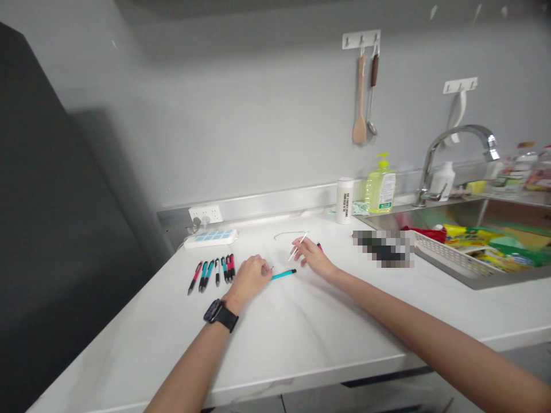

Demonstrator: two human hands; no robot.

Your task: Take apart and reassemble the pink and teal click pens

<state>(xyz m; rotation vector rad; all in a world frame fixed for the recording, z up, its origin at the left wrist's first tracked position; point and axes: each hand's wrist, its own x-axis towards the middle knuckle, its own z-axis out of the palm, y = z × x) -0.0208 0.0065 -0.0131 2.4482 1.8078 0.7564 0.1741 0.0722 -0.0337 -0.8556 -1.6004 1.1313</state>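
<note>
Right hand [315,258] pinches white stick [298,245]; left hand [248,279], grip unclear, has blue pen [283,275] at 3 o'clock. Likely pen-part handling; needs precision.

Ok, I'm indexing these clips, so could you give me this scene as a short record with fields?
Surface: white countertop
Left hand: by one end of a slim blue-and-black pen; grip unclear
Right hand: holding a thin white stick
Lined up: slim red, blue and white pens, left of the left hand
Hanging: wooden spatula and brown-handled metal ladle
Near the wall: white cylindrical container beside a yellow-green pump bottle
Right side: stainless-steel sink holding colourful packets
</note>
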